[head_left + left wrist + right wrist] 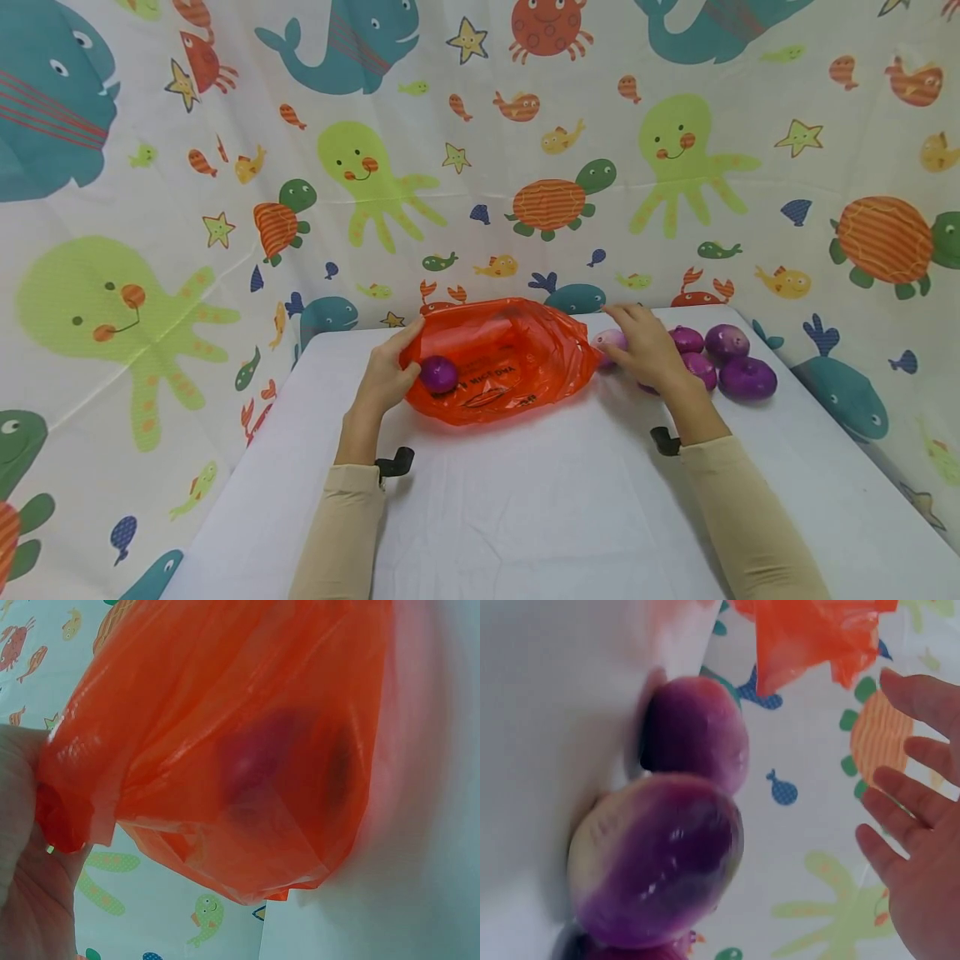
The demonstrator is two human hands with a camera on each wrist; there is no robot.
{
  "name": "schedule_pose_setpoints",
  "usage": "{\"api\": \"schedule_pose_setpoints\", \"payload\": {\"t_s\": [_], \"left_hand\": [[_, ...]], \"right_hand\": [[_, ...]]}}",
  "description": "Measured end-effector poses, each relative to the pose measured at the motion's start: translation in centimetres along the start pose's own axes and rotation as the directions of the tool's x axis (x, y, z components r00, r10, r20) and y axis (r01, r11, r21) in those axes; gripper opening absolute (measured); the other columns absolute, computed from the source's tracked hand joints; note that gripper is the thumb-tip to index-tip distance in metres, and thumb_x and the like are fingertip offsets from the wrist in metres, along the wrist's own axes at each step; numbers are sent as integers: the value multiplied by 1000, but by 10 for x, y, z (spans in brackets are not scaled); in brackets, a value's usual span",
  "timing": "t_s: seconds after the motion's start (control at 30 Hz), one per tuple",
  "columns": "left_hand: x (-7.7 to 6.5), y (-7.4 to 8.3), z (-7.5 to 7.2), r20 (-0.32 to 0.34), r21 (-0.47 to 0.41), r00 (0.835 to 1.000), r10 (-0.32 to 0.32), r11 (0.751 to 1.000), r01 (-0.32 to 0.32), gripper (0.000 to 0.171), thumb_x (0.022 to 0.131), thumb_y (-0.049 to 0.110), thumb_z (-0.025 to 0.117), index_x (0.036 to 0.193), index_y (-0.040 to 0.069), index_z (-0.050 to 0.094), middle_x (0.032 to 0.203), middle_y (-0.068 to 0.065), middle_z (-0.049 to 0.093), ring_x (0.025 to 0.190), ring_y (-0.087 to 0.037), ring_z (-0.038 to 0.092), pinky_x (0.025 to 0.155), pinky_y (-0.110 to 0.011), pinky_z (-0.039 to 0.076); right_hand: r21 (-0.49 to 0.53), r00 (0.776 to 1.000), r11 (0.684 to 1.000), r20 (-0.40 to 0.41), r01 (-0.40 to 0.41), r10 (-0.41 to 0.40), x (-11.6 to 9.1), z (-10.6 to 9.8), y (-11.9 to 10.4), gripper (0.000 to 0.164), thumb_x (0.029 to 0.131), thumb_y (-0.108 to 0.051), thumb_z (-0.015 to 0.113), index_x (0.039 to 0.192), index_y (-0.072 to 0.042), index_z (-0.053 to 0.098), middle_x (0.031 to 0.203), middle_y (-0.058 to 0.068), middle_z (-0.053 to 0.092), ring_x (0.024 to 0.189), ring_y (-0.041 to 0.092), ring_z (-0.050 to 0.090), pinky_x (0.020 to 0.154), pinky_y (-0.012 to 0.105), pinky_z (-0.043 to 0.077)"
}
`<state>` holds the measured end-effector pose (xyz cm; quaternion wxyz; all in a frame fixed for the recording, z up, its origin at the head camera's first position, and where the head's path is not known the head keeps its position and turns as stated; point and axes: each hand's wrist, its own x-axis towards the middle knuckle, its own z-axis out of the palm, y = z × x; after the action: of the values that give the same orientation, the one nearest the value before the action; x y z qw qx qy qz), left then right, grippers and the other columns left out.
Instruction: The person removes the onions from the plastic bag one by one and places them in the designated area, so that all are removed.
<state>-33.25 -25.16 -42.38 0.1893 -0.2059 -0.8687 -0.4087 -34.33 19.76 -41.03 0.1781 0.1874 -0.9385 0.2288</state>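
Note:
My left hand [381,379] grips the left edge of a translucent red plastic bag [540,358], its mouth spread. A round purple onion [439,374] lies in the bag beside that hand; in the left wrist view it shows as a dark purple shape [259,761] through the film. At the bag's right end, my right hand [651,350] hovers with fingers spread and nothing in them. A paler onion [611,340] sits behind its fingers, partly hidden. In the right wrist view, a glossy purple-and-cream onion [660,862] stands close, apart from the hand.
Several more purple onions [747,379] cluster on the table's right side, beyond my right wrist. A white cloth [517,517] covers the table. Behind it hangs a curtain [465,250] printed with sea animals. Each wrist carries a small black camera mount [395,462].

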Motion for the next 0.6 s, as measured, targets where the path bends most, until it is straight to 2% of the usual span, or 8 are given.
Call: {"api": "schedule_pose_setpoints", "payload": {"t_s": [0.17, 0.4, 0.6], "left_hand": [[0, 0, 0, 5, 6, 1000, -5, 1000, 5, 78, 87, -16, 65, 157, 15, 47, 160, -7, 50, 150, -32, 46, 111, -51, 49], [0, 0, 0, 3, 14, 1000, -2, 1000, 2, 78, 88, -17, 65, 157, 13, 47, 160, -7, 50, 149, -32, 46, 111, -51, 49], [-1, 1, 0, 7, 16, 1000, -8, 1000, 8, 80, 88, -16, 66, 158, 16, 46, 160, -6, 50, 150, -31, 46, 112, -50, 48]], "right_hand": [[15, 997, 999, -56, 49, -48, 2, 10, -7, 65, 93, -22, 76, 152, -12, 51, 152, 18, 51, 142, 41, 45, 116, 67, 40], [77, 995, 992, -35, 95, -93, 5, 20, -21, 66, 93, -23, 78, 153, -16, 51, 152, 14, 51, 143, 37, 45, 110, 64, 48], [122, 986, 979, -50, 166, -161, 8, 32, -33, 60, 93, -19, 77, 149, -12, 55, 147, 13, 55, 139, 35, 49, 106, 60, 53]]}}
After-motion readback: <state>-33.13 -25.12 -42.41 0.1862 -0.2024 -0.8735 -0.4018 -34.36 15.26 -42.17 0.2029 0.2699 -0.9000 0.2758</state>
